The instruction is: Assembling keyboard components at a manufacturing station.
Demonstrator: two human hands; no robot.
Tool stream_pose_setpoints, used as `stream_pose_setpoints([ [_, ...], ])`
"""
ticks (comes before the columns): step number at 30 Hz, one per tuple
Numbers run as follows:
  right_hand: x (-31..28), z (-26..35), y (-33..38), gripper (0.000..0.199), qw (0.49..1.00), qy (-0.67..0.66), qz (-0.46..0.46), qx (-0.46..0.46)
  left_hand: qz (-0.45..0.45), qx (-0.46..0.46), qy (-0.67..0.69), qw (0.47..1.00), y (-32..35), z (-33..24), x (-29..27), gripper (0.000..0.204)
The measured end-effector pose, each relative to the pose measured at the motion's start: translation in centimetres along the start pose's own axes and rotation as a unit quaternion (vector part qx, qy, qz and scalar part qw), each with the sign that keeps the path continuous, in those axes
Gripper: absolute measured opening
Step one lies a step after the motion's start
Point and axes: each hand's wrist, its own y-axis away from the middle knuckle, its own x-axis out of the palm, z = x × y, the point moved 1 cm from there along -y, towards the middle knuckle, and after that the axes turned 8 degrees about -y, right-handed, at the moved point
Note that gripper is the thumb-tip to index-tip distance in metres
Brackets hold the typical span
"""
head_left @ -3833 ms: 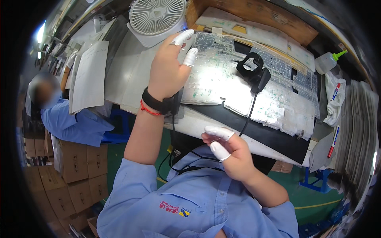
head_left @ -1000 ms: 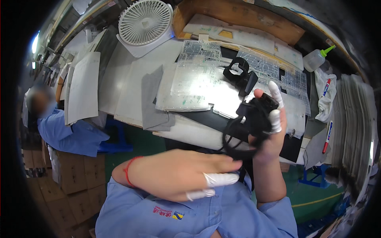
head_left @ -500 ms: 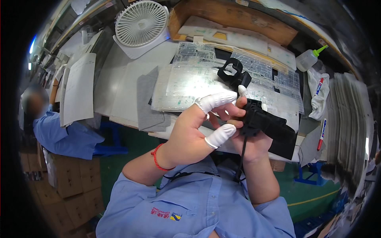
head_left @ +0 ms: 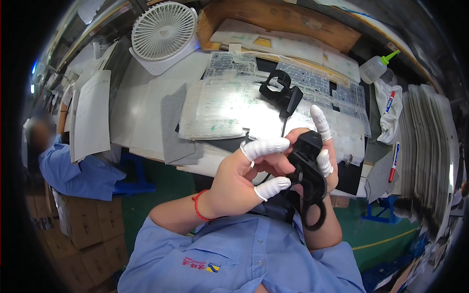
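The strapped device [head_left: 303, 165] is black, the finger cots [head_left: 266, 147] white, the wrist cord [head_left: 196, 206] red. Pale sheets [head_left: 205, 119] carry green flecks — the clear panel [head_left: 309, 73] bears fine light lines. The shirt [head_left: 234, 251] is blue, the cloth [head_left: 176, 132] grey, the fan [head_left: 164, 33] white, the bottle nozzle [head_left: 389, 57] lime, the floor [head_left: 168, 188] green — striped yellow.

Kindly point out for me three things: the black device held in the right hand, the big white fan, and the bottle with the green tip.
Held black device [head_left: 308, 167]: head view, on its body.
Big white fan [head_left: 164, 32]: head view, on its grille's centre.
Bottle [head_left: 373, 71]: head view, on its translucent body.
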Motion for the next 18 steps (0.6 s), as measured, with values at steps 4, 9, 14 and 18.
stream_pose_setpoints([
  [4, -0.4, 0.1, 0.5, 0.075, 0.995, 0.082, 0.055, -0.027, 0.001, 0.006, -0.008, 1.0, 0.9, 1.1, -0.6, 0.053],
  [9, -0.6, 0.7, 0.7, 0.074, 0.985, 0.116, 0.115, -0.048, 0.019, 0.004, 0.036, 0.999, 1.7, 1.4, -1.3, 0.05],
  [14, -0.8, 0.2, 0.6, 0.075, 0.996, 0.018, 0.089, 0.013, 0.028, 0.019, 0.005, 0.999, 2.3, 0.6, -1.0, 0.048],
  [18, -0.6, 0.1, 0.6, 0.078, 0.997, 0.032, 0.07, 0.023, 0.017, 0.011, 0.021, 1.0, 2.4, 0.1, -0.7, 0.046],
])
